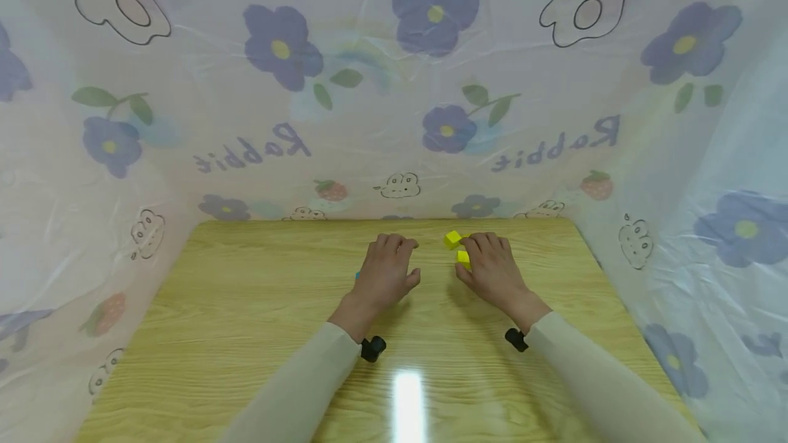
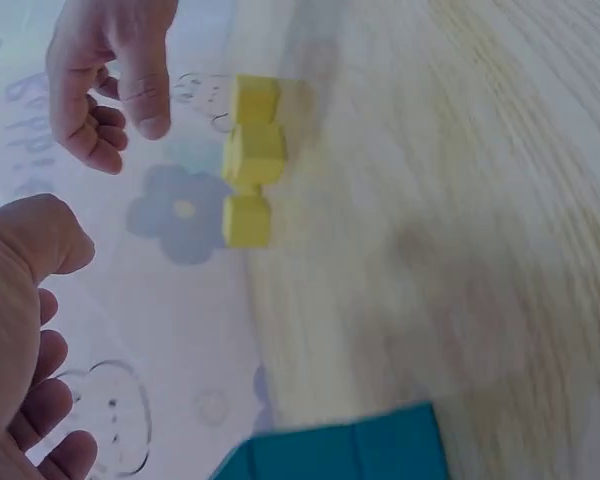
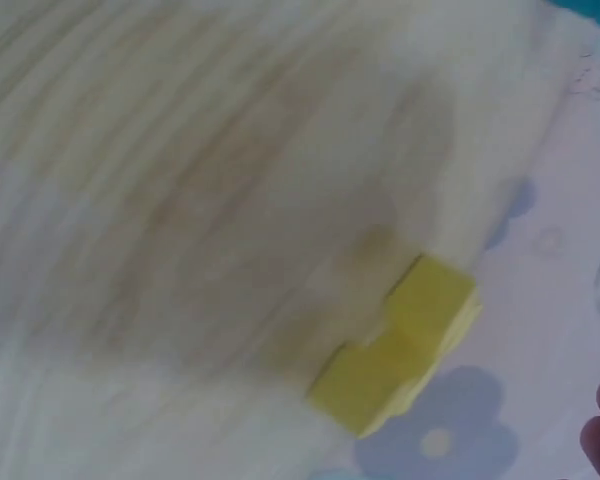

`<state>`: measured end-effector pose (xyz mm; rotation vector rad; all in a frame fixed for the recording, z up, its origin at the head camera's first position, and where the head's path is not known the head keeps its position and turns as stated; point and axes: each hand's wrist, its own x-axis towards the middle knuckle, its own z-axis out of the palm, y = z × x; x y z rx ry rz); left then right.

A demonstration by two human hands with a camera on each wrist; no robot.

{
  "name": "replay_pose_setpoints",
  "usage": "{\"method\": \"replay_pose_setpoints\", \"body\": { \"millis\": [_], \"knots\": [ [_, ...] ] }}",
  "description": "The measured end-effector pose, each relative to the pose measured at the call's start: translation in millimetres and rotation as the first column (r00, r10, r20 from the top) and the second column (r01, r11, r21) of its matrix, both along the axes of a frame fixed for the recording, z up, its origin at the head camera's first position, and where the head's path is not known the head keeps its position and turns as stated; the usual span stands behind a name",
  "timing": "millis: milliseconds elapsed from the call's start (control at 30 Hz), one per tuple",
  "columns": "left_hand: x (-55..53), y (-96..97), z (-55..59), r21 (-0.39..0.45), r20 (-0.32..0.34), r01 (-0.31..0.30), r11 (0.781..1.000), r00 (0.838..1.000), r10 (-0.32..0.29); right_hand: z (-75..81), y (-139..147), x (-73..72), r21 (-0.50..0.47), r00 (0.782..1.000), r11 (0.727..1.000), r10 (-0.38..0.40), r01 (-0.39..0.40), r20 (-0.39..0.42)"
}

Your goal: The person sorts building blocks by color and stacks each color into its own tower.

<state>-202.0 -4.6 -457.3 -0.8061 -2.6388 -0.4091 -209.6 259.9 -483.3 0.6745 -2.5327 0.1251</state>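
Palm down over the middle of the table, my left hand has loosely bent fingers and nothing in its grasp. A blue block piece lies beside and partly behind it, with only a small corner showing in the head view. My right hand hovers at a small group of yellow blocks, its thumb and fingers apart and partly covering them. In the left wrist view the yellow blocks stand in a row, apart from the right hand. Yellow faces also show in the right wrist view, with no fingers around them.
The wood-grain table ends at a patterned cloth wall at the back, with more cloth along both sides. A bright light reflection lies near the front. Each wrist carries a small black camera.
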Motion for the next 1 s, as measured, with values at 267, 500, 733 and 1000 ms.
{"method": "replay_pose_setpoints", "body": {
  "millis": [267,500,733,1000],
  "knots": [
    [-16.7,36.9,-18.3,-0.125,0.043,0.006,0.992,0.999,0.0,-12.8,29.7,-7.3,0.071,0.999,0.997,-0.03,0.031,-0.02],
    [-32.9,72.7,-37.1,-0.201,0.137,0.006,0.98,0.99,0.022,-21.8,32.4,-16.1,0.137,0.99,0.989,-0.072,0.056,0.117],
    [-45.3,96.8,-46.1,-0.247,0.197,0.006,0.969,0.979,0.044,-25.1,28.6,-22.2,0.205,0.976,0.976,-0.119,0.08,0.185],
    [-57.2,111.3,-52.7,-0.261,0.179,-0.007,0.965,0.982,0.055,-29.8,30.5,-26.2,0.207,0.973,0.975,-0.121,0.08,0.195]
  ]
}}
